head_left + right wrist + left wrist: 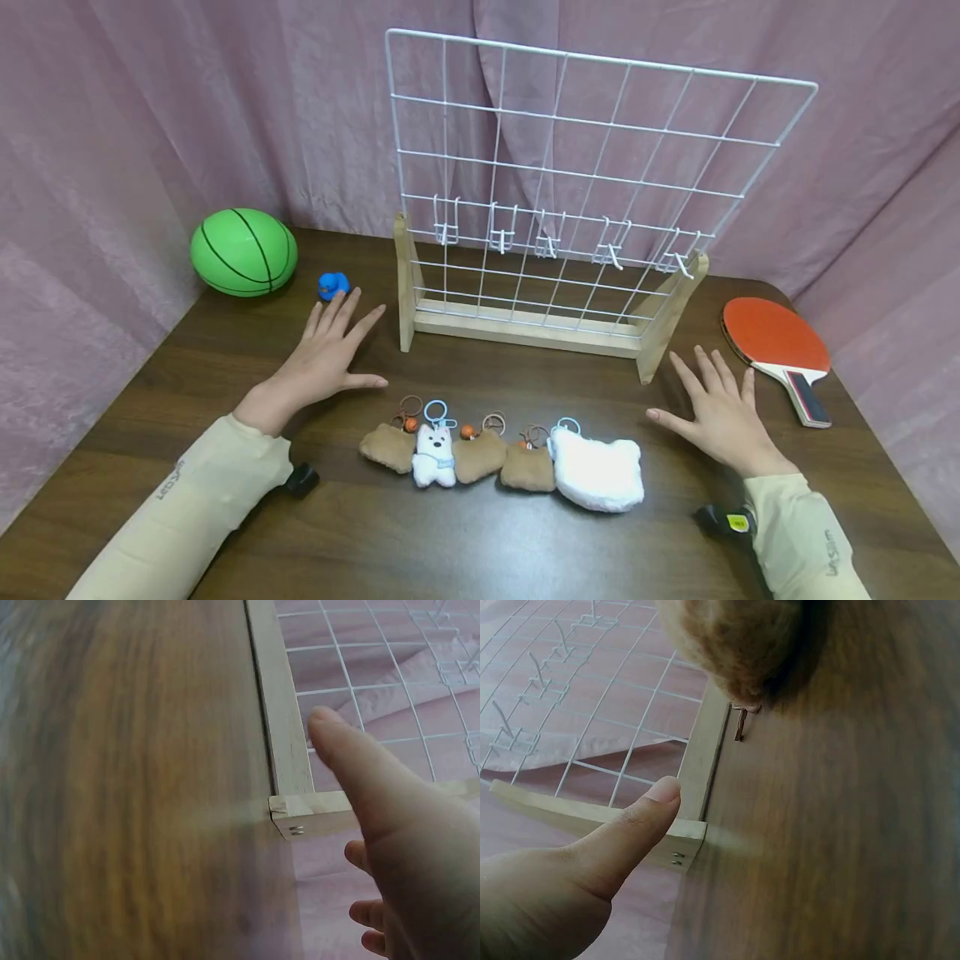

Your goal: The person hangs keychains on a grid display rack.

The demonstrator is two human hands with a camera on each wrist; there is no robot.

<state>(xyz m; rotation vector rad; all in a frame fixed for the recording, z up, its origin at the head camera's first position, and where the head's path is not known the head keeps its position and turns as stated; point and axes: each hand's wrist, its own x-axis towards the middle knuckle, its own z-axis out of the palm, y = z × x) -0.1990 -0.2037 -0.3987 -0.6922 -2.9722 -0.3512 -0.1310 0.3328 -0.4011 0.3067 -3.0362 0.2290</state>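
My left hand [318, 358] is spread with straight fingers at the left, its fingertips near a small blue rubber duck [333, 285]. My right hand [720, 417] is likewise spread, between the rack and the table tennis bat. Neither hand holds anything. Between them lies a row of plush keychains: a brown one [388, 447], a white dog [434, 457], two more brown ones, and a larger white one [597, 469] at the right end. Behind stands a white wire grid rack [525, 321] in a wooden base, with several white hooks [502, 240] on it.
A green ball [244, 252] with black lines sits at the back left of the brown wooden table [375, 550]. An orange-red table tennis bat [776, 335] lies at the right edge. Pink curtains [135, 108] hang behind and at both sides.
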